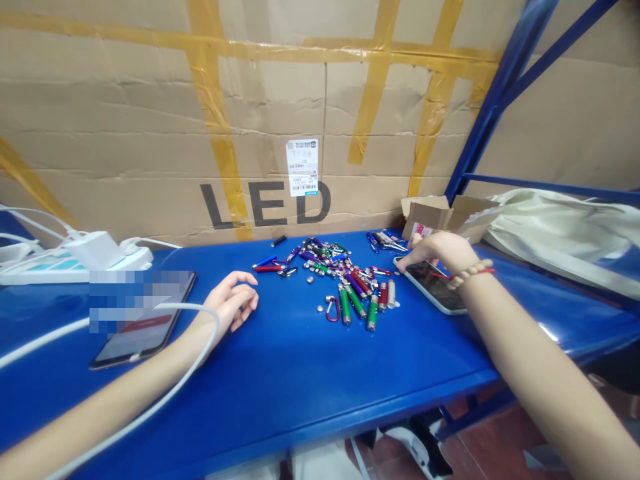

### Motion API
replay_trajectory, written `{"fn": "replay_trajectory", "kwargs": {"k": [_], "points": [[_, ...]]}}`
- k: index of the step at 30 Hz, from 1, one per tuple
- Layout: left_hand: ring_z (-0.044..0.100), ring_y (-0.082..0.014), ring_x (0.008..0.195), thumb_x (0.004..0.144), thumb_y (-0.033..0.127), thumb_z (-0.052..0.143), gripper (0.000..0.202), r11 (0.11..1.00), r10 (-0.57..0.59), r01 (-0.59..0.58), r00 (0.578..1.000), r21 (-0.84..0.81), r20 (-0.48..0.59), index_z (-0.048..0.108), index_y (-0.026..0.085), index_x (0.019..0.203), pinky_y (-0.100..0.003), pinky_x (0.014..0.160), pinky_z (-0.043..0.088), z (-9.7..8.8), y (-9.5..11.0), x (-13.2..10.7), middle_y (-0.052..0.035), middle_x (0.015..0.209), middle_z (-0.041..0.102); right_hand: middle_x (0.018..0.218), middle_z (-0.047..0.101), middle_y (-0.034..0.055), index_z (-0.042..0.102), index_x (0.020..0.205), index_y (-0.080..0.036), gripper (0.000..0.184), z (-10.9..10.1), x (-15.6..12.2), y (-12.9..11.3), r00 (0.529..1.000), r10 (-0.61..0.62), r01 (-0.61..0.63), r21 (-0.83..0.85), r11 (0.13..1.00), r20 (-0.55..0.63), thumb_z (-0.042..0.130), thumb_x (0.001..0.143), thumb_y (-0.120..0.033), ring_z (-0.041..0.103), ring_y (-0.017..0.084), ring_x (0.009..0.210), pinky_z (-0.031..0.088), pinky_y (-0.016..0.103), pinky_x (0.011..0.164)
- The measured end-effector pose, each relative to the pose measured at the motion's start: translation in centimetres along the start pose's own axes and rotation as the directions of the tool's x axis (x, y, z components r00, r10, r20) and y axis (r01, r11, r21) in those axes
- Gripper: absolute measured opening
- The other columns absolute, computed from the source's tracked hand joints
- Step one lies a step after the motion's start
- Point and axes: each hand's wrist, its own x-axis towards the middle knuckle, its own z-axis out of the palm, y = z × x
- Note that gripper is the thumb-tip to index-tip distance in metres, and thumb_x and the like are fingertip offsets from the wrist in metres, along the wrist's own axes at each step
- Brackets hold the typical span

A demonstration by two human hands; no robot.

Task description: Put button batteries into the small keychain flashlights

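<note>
My left hand (234,300) rests on the blue table left of the pile, fingers loosely bent and nothing in them. My right hand (440,252) reaches over the far end of a phone (435,287) in a pale case; its visible fingertips are apart, the others hidden. Between my hands lies a pile of small metal flashlight-like tubes (320,257) in several colours, with clips and button cells among them. Nearest me are green tubes (373,313), a red tube (383,297), a silver tube (391,293) and a red carabiner clip (332,309).
A larger phone (150,327) lies at left, with a white cable (200,353) crossing my left forearm. Behind it is a power strip (45,267) with a charger (95,250). A big taped carton (260,120) stands behind; a small open box (435,213) and blue frame (493,110) are at right.
</note>
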Motion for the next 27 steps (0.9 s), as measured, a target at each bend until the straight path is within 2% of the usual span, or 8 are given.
{"fn": "replay_trajectory", "kwargs": {"k": [2, 3, 5, 9, 16, 19, 22, 27], "points": [[0.034, -0.0043, 0.035, 0.071, 0.020, 0.050, 0.015, 1.000, -0.004, 0.004, 1.000, -0.002, -0.003, 0.047, 0.017, 0.085, -0.014, 0.034, 0.020, 0.0, 0.0, 0.1, 0.0059, 0.049, 0.049, 0.061, 0.061, 0.0116, 0.063, 0.083, -0.018, 0.052, -0.5, -1.1, -1.3, 0.960, 0.195, -0.138, -0.268, 0.954, 0.199, 0.068, 0.056, -0.062, 0.063, 0.037, 0.071, 0.048, 0.053, 0.062], [0.034, -0.0043, 0.035, 0.071, 0.020, 0.050, 0.015, 1.000, -0.005, 0.005, 1.000, -0.004, -0.003, 0.047, 0.017, 0.086, -0.014, 0.035, 0.020, 0.0, 0.0, 0.1, 0.0058, 0.049, 0.049, 0.068, 0.063, 0.0128, 0.061, 0.094, -0.018, 0.056, -0.8, -1.6, -1.8, 0.932, 0.243, -0.125, -0.392, 0.912, 0.270, 0.067, 0.058, -0.060, 0.063, 0.037, 0.073, 0.049, 0.051, 0.062], [0.034, -0.0044, 0.035, 0.071, 0.018, 0.049, 0.015, 1.000, -0.006, 0.006, 1.000, -0.006, 0.000, 0.047, 0.017, 0.086, -0.014, 0.035, 0.020, 0.0, 0.0, 0.0, 0.0057, 0.049, 0.049, 0.084, 0.064, 0.0141, 0.055, 0.109, -0.019, 0.063, -1.1, -2.3, -2.6, 0.910, 0.254, -0.058, -0.505, 0.861, 0.329, 0.067, 0.060, -0.057, 0.063, 0.035, 0.076, 0.049, 0.046, 0.062], [0.035, -0.0048, 0.037, 0.070, 0.017, 0.048, 0.015, 1.000, -0.008, 0.008, 1.000, -0.007, 0.005, 0.047, 0.017, 0.085, -0.015, 0.036, 0.021, 0.0, 0.0, -0.1, 0.0058, 0.050, 0.049, 0.099, 0.061, 0.0164, 0.047, 0.121, -0.019, 0.070, -1.3, -2.7, -2.8, 0.932, 0.179, 0.018, -0.532, 0.847, 0.316, 0.065, 0.063, -0.053, 0.062, 0.035, 0.085, 0.047, 0.042, 0.063], [0.034, -0.0058, 0.036, 0.067, 0.023, 0.051, 0.019, 1.000, -0.022, 0.022, 1.000, 0.015, 0.010, 0.044, 0.018, 0.083, -0.016, 0.033, 0.022, 0.0, 0.5, -0.2, 0.0067, 0.049, 0.048, 0.124, 0.051, 0.0123, 0.044, 0.124, -0.019, 0.055, 0.7, -3.4, -5.0, 0.931, -0.245, 0.346, -0.433, 0.832, 0.271, 0.061, 0.073, -0.033, 0.049, 0.026, 0.113, 0.040, 0.035, 0.087], [0.034, -0.0055, 0.037, 0.066, 0.028, 0.053, 0.022, 0.998, -0.042, 0.041, 0.999, 0.051, 0.021, 0.044, 0.018, 0.084, -0.016, 0.033, 0.024, 0.1, 1.1, -0.5, 0.0074, 0.051, 0.048, 0.120, 0.054, 0.0084, 0.052, 0.118, -0.022, 0.036, 2.2, -4.5, -6.7, 0.808, -0.534, 0.589, -0.354, 0.727, 0.248, 0.051, 0.083, -0.032, 0.052, 0.024, 0.107, 0.040, 0.035, 0.086], [0.034, -0.0053, 0.038, 0.066, 0.033, 0.052, 0.025, 0.995, -0.057, 0.055, 0.998, 0.083, 0.023, 0.043, 0.019, 0.084, -0.015, 0.034, 0.025, 0.2, 1.5, -0.8, 0.0079, 0.051, 0.047, 0.113, 0.058, 0.0064, 0.059, 0.110, -0.022, 0.027, 3.5, -5.4, -7.7, 0.684, -0.665, 0.730, -0.281, 0.623, 0.299, 0.051, 0.085, -0.029, 0.057, 0.021, 0.100, 0.042, 0.032, 0.079], [0.034, -0.0048, 0.038, 0.066, 0.035, 0.051, 0.025, 0.994, -0.061, 0.057, 0.997, 0.095, 0.039, 0.042, 0.019, 0.084, -0.015, 0.034, 0.024, 0.2, 1.4, -0.9, 0.0079, 0.052, 0.046, 0.107, 0.063, 0.0053, 0.063, 0.103, -0.021, 0.022, 4.6, -5.8, -7.9, 0.637, -0.726, 0.767, -0.304, 0.565, 0.260, 0.052, 0.085, -0.024, 0.060, 0.019, 0.094, 0.043, 0.028, 0.075]]}}
